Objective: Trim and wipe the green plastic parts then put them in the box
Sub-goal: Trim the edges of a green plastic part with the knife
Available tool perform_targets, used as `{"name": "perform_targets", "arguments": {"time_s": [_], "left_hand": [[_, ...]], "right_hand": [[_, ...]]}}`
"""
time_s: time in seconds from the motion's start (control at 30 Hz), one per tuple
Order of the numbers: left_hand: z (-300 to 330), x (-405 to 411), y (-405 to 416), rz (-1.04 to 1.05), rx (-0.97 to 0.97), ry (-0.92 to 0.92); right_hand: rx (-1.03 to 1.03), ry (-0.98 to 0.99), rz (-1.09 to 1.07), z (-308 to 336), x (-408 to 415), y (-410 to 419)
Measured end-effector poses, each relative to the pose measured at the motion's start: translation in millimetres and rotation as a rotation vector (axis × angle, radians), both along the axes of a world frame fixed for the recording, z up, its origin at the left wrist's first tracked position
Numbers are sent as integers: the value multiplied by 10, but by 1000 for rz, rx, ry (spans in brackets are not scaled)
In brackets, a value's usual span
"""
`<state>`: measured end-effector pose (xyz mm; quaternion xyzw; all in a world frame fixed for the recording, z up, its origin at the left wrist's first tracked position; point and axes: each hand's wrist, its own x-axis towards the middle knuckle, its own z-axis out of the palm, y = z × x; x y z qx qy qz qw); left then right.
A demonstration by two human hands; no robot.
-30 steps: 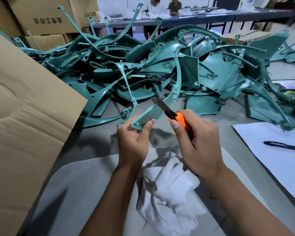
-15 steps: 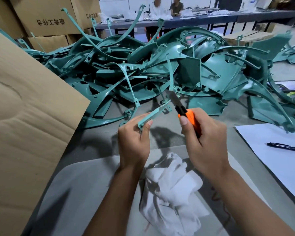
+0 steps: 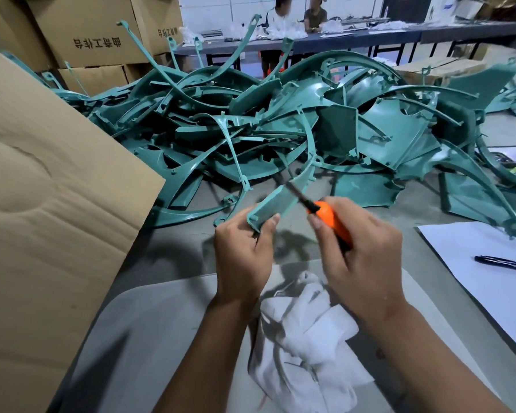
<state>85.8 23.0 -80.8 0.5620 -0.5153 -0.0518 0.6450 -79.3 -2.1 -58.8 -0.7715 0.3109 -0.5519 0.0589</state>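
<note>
The left hand [image 3: 242, 257] is closed around the lower end of one curved green plastic part [image 3: 283, 195], thumb pressed on its flat face, holding it up above the grey bench [image 3: 173, 251]. From that hand the part arcs up and away as a thin strip towards the heap. The right hand [image 3: 361, 251] is wrapped tightly around one orange-handled utility knife [image 3: 331, 219], whose dark blade lies across the part's flat face just beyond the left thumb; the blade is motion-blurred. Beyond both hands lies one big tangled pile of green plastic parts [image 3: 280, 129], too many and too interlocked to count. Below the wrists sits one crumpled white cloth [image 3: 304, 338] on a pale grey mat [image 3: 161, 338]. Left of the left hand stands one brown cardboard box flap [image 3: 51, 219]. Right of the right hand is one white sheet of paper [image 3: 489, 269] with one black pen [image 3: 504, 263] lying on it.
</note>
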Motion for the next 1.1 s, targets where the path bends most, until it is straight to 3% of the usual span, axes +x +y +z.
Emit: {"name": "perform_targets", "arguments": {"time_s": [0.13, 0.3, 0.43, 0.7, 0.83, 0.93, 1.1], "left_hand": [[-22, -16, -19, 20, -8, 36], [3, -90, 6, -22, 33, 128], [54, -122, 34, -130, 5, 144], [21, -131, 7, -179, -93, -119], [3, -99, 5, -63, -62, -204], [-11, -120, 19, -67, -31, -47], [80, -168, 46, -313, -26, 590]], "right_hand": [[24, -108, -168, 26, -147, -146], [-20, -24, 47, -5, 2, 4], [1, 4, 79, -37, 39, 12], [-32, 63, 197, -5, 57, 93], [-31, 26, 117, 6, 51, 91], [-17, -58, -40, 37, -19, -2], [197, -282, -137, 2, -130, -155]]}}
